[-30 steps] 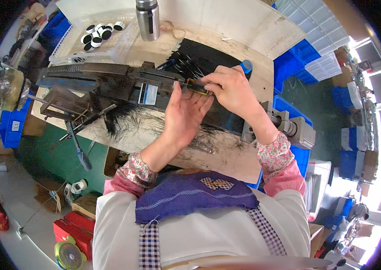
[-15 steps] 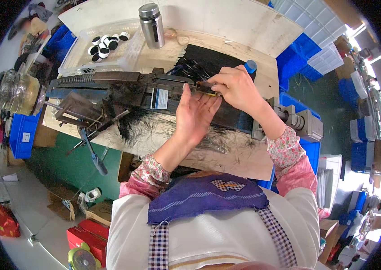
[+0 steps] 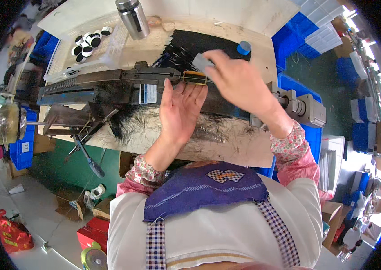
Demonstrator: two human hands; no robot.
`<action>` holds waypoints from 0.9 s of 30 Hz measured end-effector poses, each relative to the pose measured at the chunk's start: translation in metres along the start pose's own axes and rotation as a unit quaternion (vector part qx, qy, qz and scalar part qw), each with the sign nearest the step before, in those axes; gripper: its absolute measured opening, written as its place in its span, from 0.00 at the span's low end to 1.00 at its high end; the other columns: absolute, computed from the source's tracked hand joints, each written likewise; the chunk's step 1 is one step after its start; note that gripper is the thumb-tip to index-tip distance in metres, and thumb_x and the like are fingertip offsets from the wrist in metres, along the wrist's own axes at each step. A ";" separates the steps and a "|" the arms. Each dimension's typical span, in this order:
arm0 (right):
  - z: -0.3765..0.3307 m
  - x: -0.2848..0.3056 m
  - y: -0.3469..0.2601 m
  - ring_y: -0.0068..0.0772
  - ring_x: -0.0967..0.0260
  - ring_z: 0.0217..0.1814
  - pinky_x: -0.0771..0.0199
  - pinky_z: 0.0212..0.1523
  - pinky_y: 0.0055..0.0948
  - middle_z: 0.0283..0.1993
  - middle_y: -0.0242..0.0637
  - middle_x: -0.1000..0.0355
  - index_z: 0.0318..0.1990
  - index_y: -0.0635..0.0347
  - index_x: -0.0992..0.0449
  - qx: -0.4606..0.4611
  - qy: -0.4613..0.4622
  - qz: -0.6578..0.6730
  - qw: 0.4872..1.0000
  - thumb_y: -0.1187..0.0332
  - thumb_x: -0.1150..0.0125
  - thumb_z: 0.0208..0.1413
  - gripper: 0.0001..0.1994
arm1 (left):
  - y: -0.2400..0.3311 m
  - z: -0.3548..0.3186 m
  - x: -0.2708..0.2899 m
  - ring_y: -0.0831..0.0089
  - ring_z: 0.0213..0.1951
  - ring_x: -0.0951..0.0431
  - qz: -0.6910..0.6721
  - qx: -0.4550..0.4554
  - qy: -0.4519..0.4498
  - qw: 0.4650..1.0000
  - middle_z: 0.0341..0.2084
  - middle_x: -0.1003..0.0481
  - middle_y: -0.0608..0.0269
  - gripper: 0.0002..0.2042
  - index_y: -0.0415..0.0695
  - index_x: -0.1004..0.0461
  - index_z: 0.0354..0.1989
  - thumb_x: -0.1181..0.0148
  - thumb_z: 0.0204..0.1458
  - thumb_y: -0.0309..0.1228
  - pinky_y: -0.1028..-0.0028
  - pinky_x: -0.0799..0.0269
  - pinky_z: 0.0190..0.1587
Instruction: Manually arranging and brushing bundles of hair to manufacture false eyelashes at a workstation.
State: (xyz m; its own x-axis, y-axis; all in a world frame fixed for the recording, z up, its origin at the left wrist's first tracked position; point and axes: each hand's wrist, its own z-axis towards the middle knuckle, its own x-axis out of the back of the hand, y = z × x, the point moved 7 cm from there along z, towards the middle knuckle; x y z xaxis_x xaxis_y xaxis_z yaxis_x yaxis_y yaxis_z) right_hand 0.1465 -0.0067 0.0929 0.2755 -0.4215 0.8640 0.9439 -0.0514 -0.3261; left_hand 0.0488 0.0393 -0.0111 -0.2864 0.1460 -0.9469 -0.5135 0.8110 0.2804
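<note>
Your right hand (image 3: 240,83) grip pinches a small grey block (image 3: 201,62) just above the yellow-framed slot (image 3: 195,78) on the long dark machine (image 3: 123,83). Your left hand (image 3: 182,108) lies flat, fingers spread, touching the machine below that slot. Loose black hair (image 3: 132,123) spills across the wooden counter (image 3: 226,148). Steel flask (image 3: 132,18) stands at the far edge; blue bins (image 3: 296,42) off right.

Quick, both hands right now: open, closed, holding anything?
Left hand: open and flat, palm up, fingertips at the dark metal machine, holding nothing.
Right hand: closed on a small grey piece.
</note>
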 end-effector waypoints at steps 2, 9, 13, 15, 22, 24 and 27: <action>-0.002 -0.009 -0.012 0.53 0.27 0.25 0.27 0.24 0.45 0.21 0.50 0.28 0.34 0.67 0.32 -0.008 -0.058 -0.058 0.997 0.71 0.46 0.49 0.08 | -0.001 0.003 0.010 0.55 0.56 0.35 -0.045 0.017 -0.067 0.997 0.47 0.33 0.48 0.25 0.35 0.37 0.40 0.61 0.61 0.51 0.61 0.42 0.63; -0.003 -0.026 -0.028 0.44 0.24 0.24 0.26 0.20 0.37 0.21 0.46 0.27 0.26 0.67 0.30 0.066 -0.051 -0.142 0.986 0.72 0.42 0.43 0.07 | 0.006 0.001 -0.009 0.62 0.52 0.33 0.069 0.032 0.023 0.997 0.41 0.31 0.55 0.22 0.38 0.35 0.39 0.61 0.62 0.49 0.65 0.41 0.59; -0.003 -0.025 -0.021 0.46 0.23 0.28 0.24 0.24 0.38 0.23 0.47 0.26 0.27 0.67 0.29 0.053 -0.057 -0.142 0.987 0.71 0.44 0.45 0.06 | 0.007 0.005 -0.001 0.56 0.58 0.36 0.091 0.038 0.058 0.993 0.53 0.33 0.45 0.28 0.28 0.38 0.53 0.65 0.63 0.46 0.61 0.45 0.64; -0.010 -0.027 -0.011 0.51 0.24 0.31 0.23 0.28 0.42 0.25 0.47 0.25 0.35 0.67 0.30 0.002 -0.080 -0.109 0.991 0.71 0.47 0.49 0.09 | 0.001 0.007 0.005 0.60 0.55 0.34 0.122 0.039 0.058 0.990 0.48 0.32 0.51 0.23 0.33 0.36 0.51 0.62 0.63 0.44 0.63 0.43 0.62; -0.130 -0.091 0.025 0.56 0.28 0.33 0.29 0.31 0.50 0.30 0.50 0.27 0.43 0.60 0.34 -0.143 -0.242 0.021 0.960 0.69 0.45 0.49 0.14 | -0.039 0.001 0.024 0.73 0.45 0.29 0.082 -0.003 0.053 0.995 0.39 0.29 0.65 0.07 0.44 0.32 0.41 0.46 0.59 0.33 0.69 0.34 0.56; -0.138 -0.125 0.028 0.55 0.27 0.33 0.28 0.31 0.50 0.29 0.49 0.27 0.43 0.61 0.34 -0.113 -0.248 0.027 0.962 0.69 0.47 0.49 0.13 | -0.058 0.005 0.044 0.72 0.45 0.29 0.078 0.023 0.071 0.994 0.38 0.30 0.64 0.07 0.43 0.32 0.40 0.47 0.59 0.32 0.67 0.34 0.56; -0.146 -0.163 0.040 0.52 0.27 0.32 0.27 0.30 0.48 0.29 0.46 0.27 0.43 0.62 0.33 -0.046 -0.202 0.044 0.977 0.69 0.48 0.50 0.12 | -0.065 -0.013 0.047 0.63 0.52 0.30 0.139 0.060 0.124 0.981 0.46 0.28 0.54 0.14 0.37 0.33 0.48 0.48 0.59 0.33 0.64 0.34 0.59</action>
State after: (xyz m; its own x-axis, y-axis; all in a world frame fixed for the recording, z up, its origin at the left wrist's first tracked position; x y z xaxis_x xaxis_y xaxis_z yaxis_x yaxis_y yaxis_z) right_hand 0.1132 -0.0721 -0.1165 0.4221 -0.0364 0.9058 0.8980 -0.1204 -0.4233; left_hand 0.0579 -0.0139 -0.0719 -0.5975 0.2397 -0.7652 -0.2941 0.8223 0.4873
